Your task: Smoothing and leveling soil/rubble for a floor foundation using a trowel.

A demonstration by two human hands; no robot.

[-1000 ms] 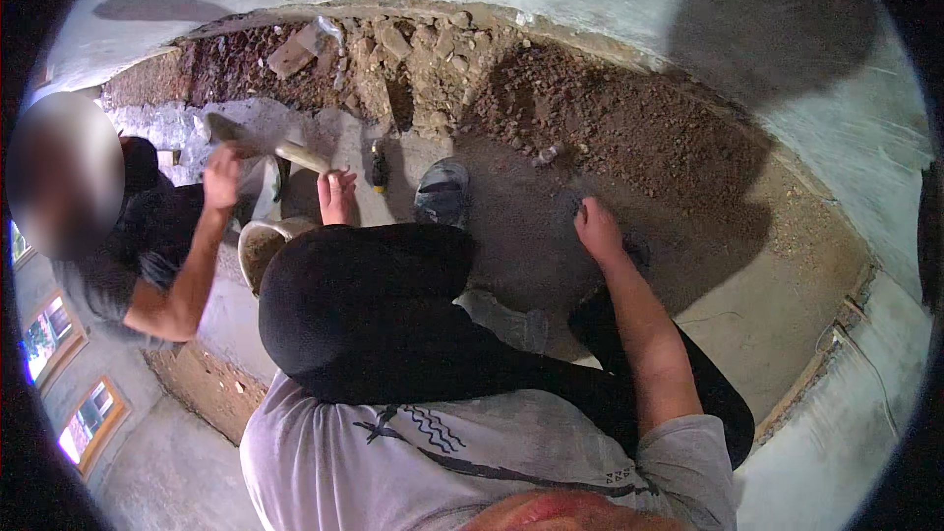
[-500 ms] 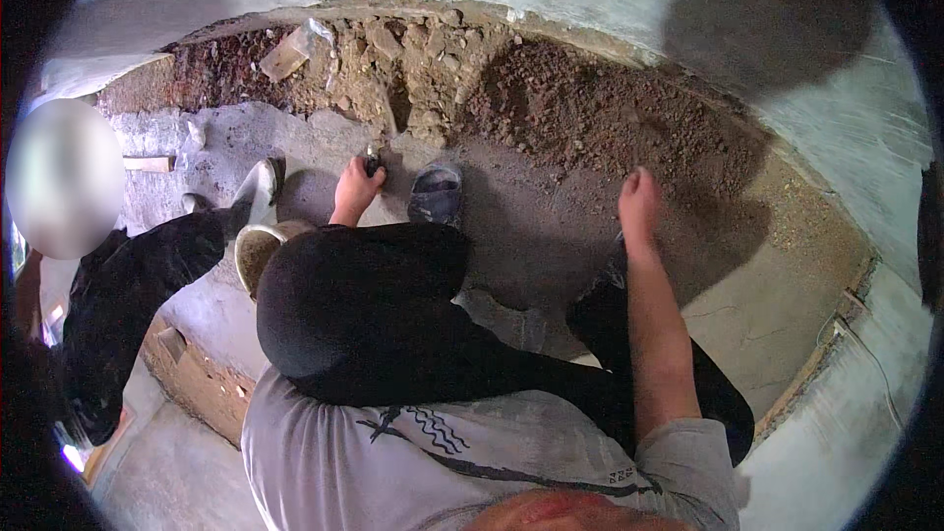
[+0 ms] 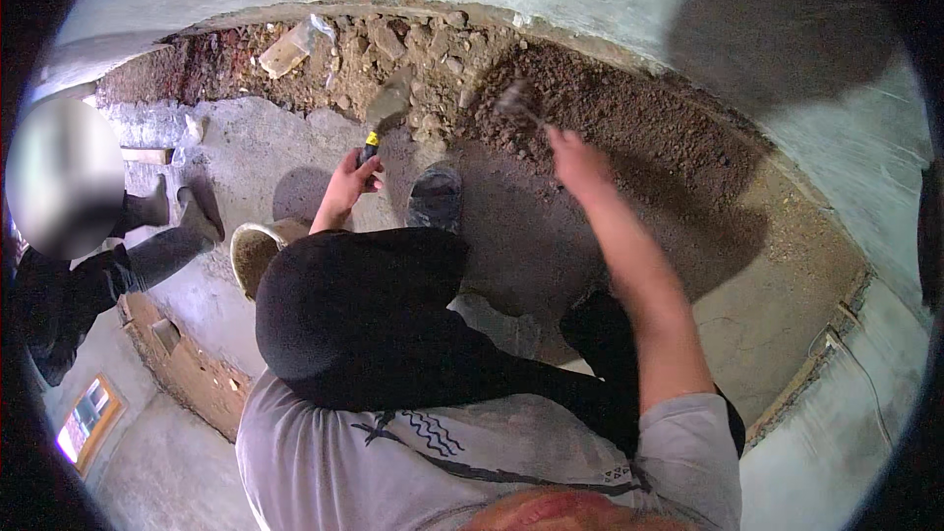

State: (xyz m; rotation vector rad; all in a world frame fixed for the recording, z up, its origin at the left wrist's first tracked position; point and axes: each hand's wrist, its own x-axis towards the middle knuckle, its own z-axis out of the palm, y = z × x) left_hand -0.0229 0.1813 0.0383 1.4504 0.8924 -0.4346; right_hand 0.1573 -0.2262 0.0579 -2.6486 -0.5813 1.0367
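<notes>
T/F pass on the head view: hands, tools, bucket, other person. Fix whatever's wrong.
1. The left hand holds a trowel. True.
2. The right hand is empty. False: it grips a tool, blurred.
3. The bucket stands to the right of both hands. False: it stands left of the left hand.
4. Another person is at the left of the view. True.
5. The trowel's blade points back toward the wearer. False: it points away, toward the rubble.
</notes>
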